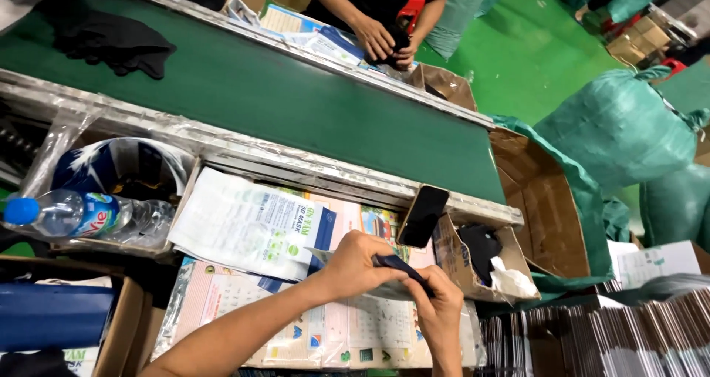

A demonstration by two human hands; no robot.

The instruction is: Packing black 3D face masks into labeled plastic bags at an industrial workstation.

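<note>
My left hand [353, 264] and my right hand [438, 309] meet low in the middle, over a stack of printed flat packages [244, 229]. Between them they pinch a dark folded piece of fabric [396, 263]. My left hand grips its upper end and my right hand its lower end. A thin clear pouch [381, 291] lies under the fabric against my left hand. I cannot tell whether the fabric is inside the pouch.
A green conveyor belt [296, 103] runs across, with a pile of black fabric pieces [115, 44] on it. A black phone [422, 216] leans on its rail. A water bottle [81, 216], cardboard boxes [543, 199], green sacks [617, 125] and a co-worker's hands [381, 40] surround it.
</note>
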